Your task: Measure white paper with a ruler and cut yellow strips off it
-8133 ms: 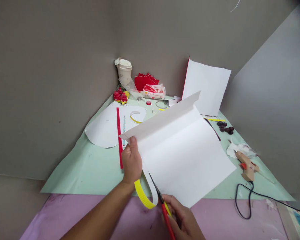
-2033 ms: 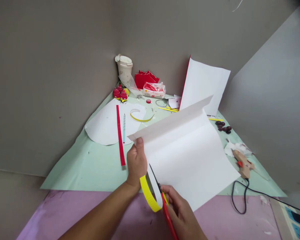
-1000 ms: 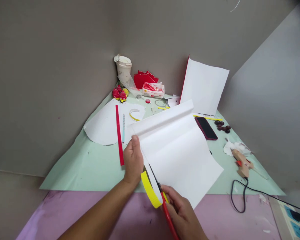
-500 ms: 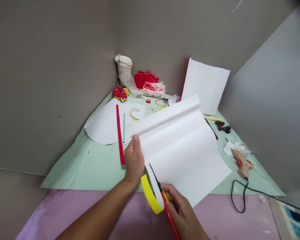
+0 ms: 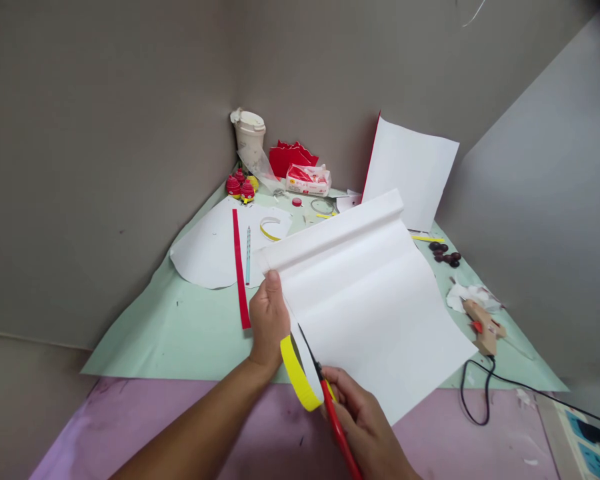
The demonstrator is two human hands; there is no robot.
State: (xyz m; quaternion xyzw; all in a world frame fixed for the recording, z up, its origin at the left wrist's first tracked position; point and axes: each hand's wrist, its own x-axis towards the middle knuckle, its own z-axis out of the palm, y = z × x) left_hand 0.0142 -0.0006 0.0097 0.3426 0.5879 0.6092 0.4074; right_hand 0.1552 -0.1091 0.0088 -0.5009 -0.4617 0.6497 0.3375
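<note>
My left hand (image 5: 270,313) grips the left edge of a large white sheet of paper (image 5: 365,300), thumb on top. My right hand (image 5: 357,413) is closed around red-handled scissors (image 5: 337,427), whose dark blades lie along that same edge. Between the hands a narrow strip (image 5: 300,380), yellow on one face and white on the other, curls down from the edge. The sheet's far side is folded or rolled over. Behind my left hand lie a red strip (image 5: 241,273) and a light blue pencil (image 5: 249,257), the pencil on a white paper piece (image 5: 205,253).
A glue gun (image 5: 483,327) with a black cord rests at the right, near dark round beads (image 5: 445,255). At the back stand a lidded cup (image 5: 250,133), a tissue pack (image 5: 309,180), red ornaments (image 5: 240,187) and another upright sheet (image 5: 410,173). Grey walls enclose the table.
The yellow strip has curled up a little higher and closer to my left hand. The sheet's lower right corner has shifted right. Both hands stay nearly in place.
</note>
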